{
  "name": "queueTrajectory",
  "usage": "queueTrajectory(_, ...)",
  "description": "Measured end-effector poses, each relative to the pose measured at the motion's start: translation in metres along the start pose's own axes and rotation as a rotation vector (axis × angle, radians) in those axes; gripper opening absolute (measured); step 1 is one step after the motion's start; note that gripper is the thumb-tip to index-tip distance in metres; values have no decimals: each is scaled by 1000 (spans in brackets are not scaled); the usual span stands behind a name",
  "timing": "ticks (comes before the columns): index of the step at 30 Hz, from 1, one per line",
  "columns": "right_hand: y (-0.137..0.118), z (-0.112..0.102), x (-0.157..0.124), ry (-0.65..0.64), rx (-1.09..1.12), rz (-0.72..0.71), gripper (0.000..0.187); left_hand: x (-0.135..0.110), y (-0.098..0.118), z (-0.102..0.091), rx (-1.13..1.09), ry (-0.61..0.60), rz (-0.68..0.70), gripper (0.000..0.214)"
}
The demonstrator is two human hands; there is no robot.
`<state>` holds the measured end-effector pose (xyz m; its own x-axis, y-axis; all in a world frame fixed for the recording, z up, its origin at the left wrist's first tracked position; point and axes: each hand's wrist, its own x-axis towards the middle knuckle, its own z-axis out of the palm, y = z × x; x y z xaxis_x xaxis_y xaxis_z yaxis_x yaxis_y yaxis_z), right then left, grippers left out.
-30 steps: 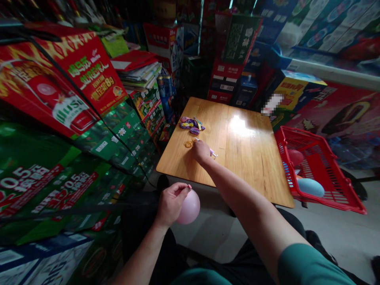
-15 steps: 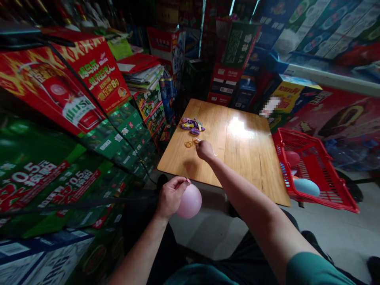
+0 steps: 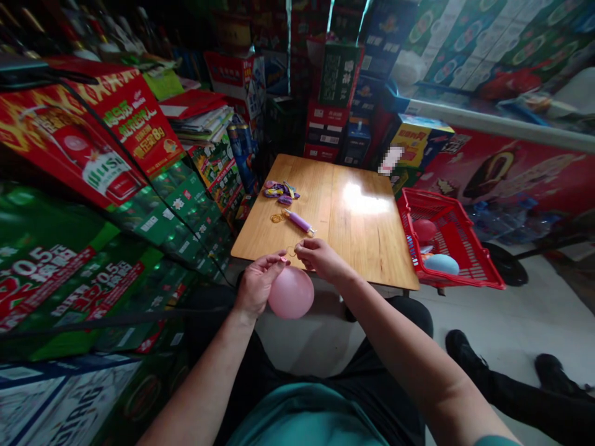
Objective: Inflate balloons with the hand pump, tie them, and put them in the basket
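While the left grip (image 3: pixel 259 286) pinches a pink balloon (image 3: pixel 290 293), the right grip (image 3: pixel 320 259) holds a rubber band (image 3: pixel 291 251) — green "0.5" cartons (image 3: pixel 60 291) alongside.

Spot: we sit on the person's head.
Facing: we look forward and down at the left hand (image 3: pixel 258 285) and right hand (image 3: pixel 320 259).
Near: close above them.

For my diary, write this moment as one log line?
left hand: pinching pink balloon | right hand: rubber band at fingertips | table: purple pump

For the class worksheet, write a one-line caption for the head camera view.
The left hand pinches a pink balloon; the right hand holds a rubber band beside it, over a wooden table.
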<state>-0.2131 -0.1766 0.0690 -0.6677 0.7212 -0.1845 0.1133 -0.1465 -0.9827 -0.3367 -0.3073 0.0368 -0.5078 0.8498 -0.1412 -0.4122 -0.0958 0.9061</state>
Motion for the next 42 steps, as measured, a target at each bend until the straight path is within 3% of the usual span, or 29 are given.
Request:
queueTrajectory(4, -6, -5, -23, -186, 35, -12, 31, -11, 0, 8, -13, -49, -9, 21)
queueTrajectory(14, 1, -12, -47, -165, -53, -16, 26, -23, -6, 22, 48, -60, -24, 24)
queueTrajectory(21, 1, -9, -50, -132, 158, -41, 28, -19, -12, 24, 215, -30, 45, 27)
queueTrajectory(26, 1, -5, -46, -88, 141, -57, 23, -17, -10, 25, 320, -25, 72, 27)
queueTrajectory(32, -5, 2, -45, -173, 158, -43, 26, -15, -5, 23, 311, 56, 97, 37)
queueTrajectory(35, -10, 4, -48, -211, 68, -66, 21, -12, -4, 20, 263, 127, 73, 44)
queueTrajectory(42, -12, -2, -43, -113, -311, -152, 12, -10, -2, 18, 89, 194, 92, 38)
